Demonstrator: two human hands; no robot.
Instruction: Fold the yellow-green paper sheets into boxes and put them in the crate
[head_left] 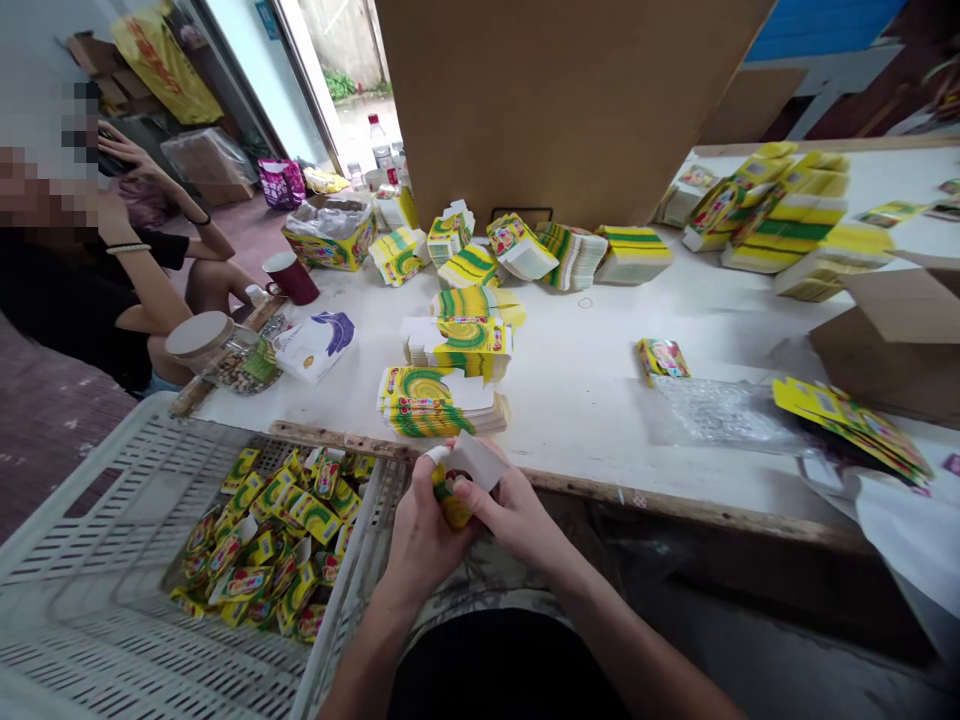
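Both my hands meet below the table's front edge and grip one small yellow-green carton [454, 505]. My left hand [421, 530] wraps its fingers around the carton's lower part. My right hand [510, 508] pinches the carton's white open flap [477, 462] from the right. Just beyond my hands, a stack of flat yellow-green carton blanks [439, 402] lies on the white table [585, 400]. A white slatted crate [112, 560] at my lower left holds several folded cartons [277, 535].
More stacks of blanks [459, 342] and folded cartons [780, 215] cover the table's far side before a tall cardboard sheet [555, 100]. One folded carton [663, 358] lies by clear plastic wrap [720, 410]. A brown box [896, 340] sits right. A seated person [90, 280] is left.
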